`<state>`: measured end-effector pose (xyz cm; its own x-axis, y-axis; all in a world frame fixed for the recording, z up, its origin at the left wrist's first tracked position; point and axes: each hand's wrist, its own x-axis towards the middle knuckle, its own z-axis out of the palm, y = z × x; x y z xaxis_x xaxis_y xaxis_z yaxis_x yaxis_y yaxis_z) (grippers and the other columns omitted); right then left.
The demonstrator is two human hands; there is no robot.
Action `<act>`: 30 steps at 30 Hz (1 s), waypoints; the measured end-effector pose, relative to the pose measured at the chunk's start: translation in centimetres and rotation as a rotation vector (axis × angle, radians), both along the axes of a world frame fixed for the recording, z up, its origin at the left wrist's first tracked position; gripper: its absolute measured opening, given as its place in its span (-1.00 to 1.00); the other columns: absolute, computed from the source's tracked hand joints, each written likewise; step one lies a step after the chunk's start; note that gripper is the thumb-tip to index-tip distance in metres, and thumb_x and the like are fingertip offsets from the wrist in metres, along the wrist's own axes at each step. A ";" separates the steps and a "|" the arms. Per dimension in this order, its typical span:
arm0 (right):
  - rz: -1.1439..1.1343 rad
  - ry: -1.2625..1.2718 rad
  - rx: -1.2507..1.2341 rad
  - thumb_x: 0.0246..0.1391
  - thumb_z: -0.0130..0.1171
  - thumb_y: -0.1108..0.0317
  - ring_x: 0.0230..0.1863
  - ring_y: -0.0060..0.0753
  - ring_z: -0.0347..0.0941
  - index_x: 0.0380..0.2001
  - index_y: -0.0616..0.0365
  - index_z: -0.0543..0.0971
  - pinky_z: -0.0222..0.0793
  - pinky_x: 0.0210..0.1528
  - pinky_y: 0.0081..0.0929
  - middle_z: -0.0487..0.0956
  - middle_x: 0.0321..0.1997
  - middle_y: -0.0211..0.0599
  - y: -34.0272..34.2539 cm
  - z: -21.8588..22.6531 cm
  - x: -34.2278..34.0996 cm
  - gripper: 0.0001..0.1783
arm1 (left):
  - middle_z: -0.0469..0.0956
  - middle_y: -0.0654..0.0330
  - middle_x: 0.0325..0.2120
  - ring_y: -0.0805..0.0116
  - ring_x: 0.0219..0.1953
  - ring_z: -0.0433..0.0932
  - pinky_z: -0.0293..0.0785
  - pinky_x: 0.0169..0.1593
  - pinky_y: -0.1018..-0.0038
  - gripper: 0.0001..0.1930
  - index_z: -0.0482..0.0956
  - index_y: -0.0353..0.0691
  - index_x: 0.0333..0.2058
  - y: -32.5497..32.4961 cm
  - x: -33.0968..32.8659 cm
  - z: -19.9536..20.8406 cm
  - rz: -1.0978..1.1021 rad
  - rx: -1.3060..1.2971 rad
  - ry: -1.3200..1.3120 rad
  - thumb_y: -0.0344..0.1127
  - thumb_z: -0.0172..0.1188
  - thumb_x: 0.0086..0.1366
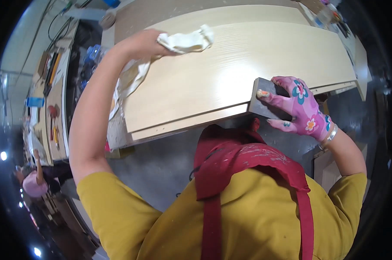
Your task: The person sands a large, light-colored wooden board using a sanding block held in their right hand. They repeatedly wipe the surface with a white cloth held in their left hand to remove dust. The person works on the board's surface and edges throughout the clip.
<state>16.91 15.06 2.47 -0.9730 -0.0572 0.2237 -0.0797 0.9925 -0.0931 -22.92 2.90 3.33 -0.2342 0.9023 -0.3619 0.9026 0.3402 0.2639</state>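
Observation:
A pale wood-grain panel [213, 73] lies before me, its near edge facing my red apron. Bare and bent over the panel's far left part, my left hand [149, 44] is closed on a crumpled white cloth [188, 40]. My right hand [303, 104] wears a pink flowered glove with the fingertips uncovered. Its fingers grip a grey sanding block [260, 102] at the panel's near edge, right of the middle. The block is tilted against that edge. A second board, also pale, shows just beneath the top panel along the near side.
White cloth or wrapping [137, 78] hangs at the panel's left end. Farther left are a clear plastic bottle [92, 53] and a workbench [57, 99] with tools. Small items and a clear container [323, 18] sit at the far right. Another person [35, 182] is at the far left.

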 end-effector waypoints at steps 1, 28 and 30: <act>0.040 -0.086 -0.075 -0.04 0.28 -0.04 -0.04 -0.01 0.45 0.15 -0.10 0.51 0.35 0.05 -0.08 0.46 -0.08 -0.03 -1.1 0.2 -1.7 -0.35 | 0.68 0.10 -0.24 0.25 -0.19 0.60 0.45 -0.04 0.38 -0.56 0.62 -0.21 -0.08 -0.5 0.0 -0.7 0.025 0.032 -0.013 -0.13 0.44 0.12; 0.591 -0.066 -0.692 0.09 0.26 -0.05 0.00 -0.15 0.55 0.14 0.15 0.52 0.45 0.06 -0.28 0.57 0.03 -0.12 -5.1 6.7 -19.0 -0.35 | 0.60 -0.01 -0.17 -0.06 -0.12 0.57 0.49 -0.04 0.23 -0.61 0.61 -0.18 -0.07 -7.1 0.3 0.1 0.168 0.777 0.154 -0.29 0.29 0.07; 0.530 0.197 -0.780 0.13 0.25 0.03 -0.04 -0.28 0.55 0.14 0.19 0.51 0.47 0.00 -0.41 0.56 0.06 -0.18 -0.3 5.7 -20.3 -0.40 | 0.61 0.03 -0.20 -0.01 -0.15 0.59 0.53 -0.08 0.24 -0.63 0.61 -0.17 -0.12 -6.8 6.2 -3.5 0.233 1.054 -0.094 -0.24 0.33 0.06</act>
<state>-3.36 14.78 8.19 -0.8040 -0.2448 0.5419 -0.5851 0.4876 -0.6480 -16.70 -3.86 -0.17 -0.4522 0.7069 0.5439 0.8059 0.0625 0.5888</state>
